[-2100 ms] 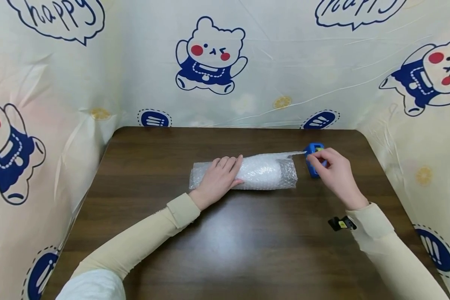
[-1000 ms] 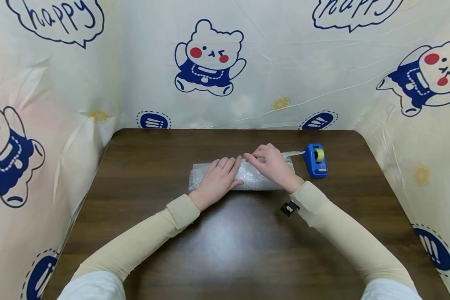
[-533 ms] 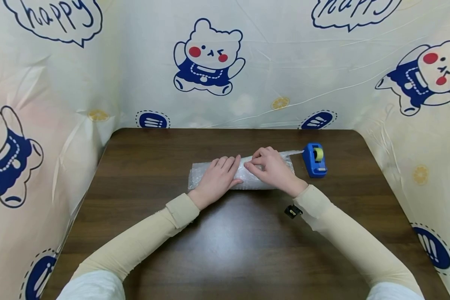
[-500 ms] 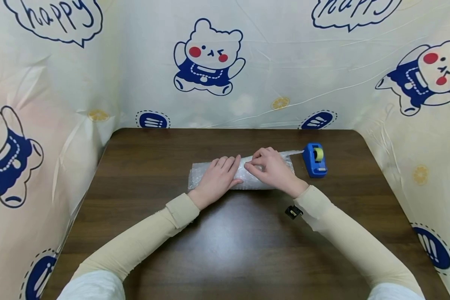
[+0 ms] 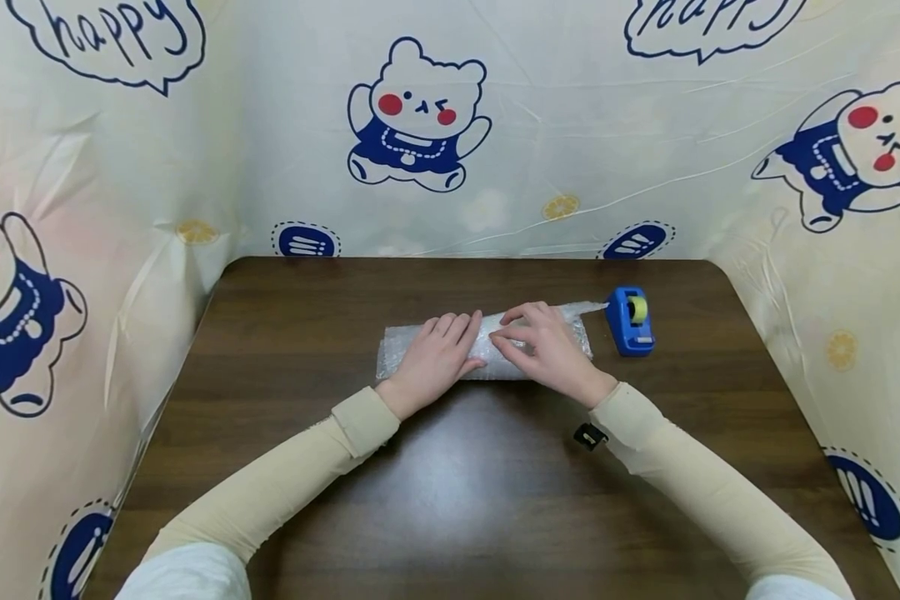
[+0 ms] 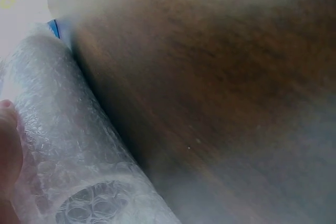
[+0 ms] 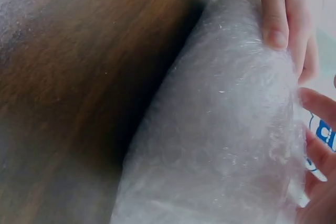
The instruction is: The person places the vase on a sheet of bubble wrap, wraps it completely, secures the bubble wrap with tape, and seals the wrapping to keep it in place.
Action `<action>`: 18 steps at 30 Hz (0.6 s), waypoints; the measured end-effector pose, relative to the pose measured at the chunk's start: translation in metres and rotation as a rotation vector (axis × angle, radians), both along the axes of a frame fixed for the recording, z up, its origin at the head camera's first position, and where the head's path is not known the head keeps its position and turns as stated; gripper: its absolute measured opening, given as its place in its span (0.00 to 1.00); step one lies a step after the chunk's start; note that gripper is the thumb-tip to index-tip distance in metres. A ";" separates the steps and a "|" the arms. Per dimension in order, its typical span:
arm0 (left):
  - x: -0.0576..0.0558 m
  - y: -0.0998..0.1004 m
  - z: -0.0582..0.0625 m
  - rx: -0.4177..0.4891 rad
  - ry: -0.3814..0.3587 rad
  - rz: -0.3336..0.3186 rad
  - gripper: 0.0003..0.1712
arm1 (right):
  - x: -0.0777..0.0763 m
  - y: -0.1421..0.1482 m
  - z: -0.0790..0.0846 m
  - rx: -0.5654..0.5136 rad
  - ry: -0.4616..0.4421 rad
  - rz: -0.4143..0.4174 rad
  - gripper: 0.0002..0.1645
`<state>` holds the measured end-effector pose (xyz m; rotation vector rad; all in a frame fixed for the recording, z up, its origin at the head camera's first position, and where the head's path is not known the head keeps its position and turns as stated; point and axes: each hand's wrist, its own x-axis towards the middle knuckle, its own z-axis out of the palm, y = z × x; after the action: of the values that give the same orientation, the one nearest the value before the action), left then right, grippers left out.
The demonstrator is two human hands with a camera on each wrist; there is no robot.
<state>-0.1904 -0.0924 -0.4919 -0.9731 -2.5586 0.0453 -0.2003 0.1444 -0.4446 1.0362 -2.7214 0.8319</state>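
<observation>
A bubble-wrapped roll [image 5: 504, 367] lies crosswise on the dark wooden table, its flattened wrap end sticking out at the left. My left hand [image 5: 437, 354] rests over its left part, fingers extended across the top and thumb on the near side. My right hand [image 5: 546, 354] is over the right half, with bent, separated fingers whose tips touch the wrap near the left fingertips. In the right wrist view, fingers of the right hand [image 7: 321, 153] lie along the edge of the wrap [image 7: 226, 114]. What the wrap encloses is hidden.
Just right of the roll stands a blue tape dispenser [image 5: 633, 340] with a yellow roll [image 5: 637, 310]. A pointed corner of wrap [image 5: 588, 307] reaches toward it. Printed cloth [image 5: 292, 150] hangs behind and beside the table [image 5: 330, 287].
My right hand has left the tape dispenser and come left onto the roll, then shifted slightly toward me over the wrap. My left hand stays in place.
</observation>
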 end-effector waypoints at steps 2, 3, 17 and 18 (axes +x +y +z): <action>0.000 0.000 0.001 -0.001 -0.001 -0.001 0.42 | 0.001 0.000 -0.002 -0.010 0.036 0.010 0.13; 0.000 0.000 0.001 -0.004 -0.003 0.000 0.42 | 0.001 0.000 -0.002 -0.011 0.054 0.017 0.13; -0.001 0.003 0.004 0.118 -0.070 -0.036 0.30 | 0.000 0.007 -0.008 -0.080 -0.027 0.067 0.15; -0.001 0.003 0.003 0.131 -0.076 -0.042 0.28 | 0.000 0.007 -0.008 -0.082 -0.026 0.070 0.15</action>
<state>-0.1918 -0.0898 -0.4884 -0.9954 -2.5711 -0.1716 -0.2003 0.1516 -0.4524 1.1163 -2.6609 0.9662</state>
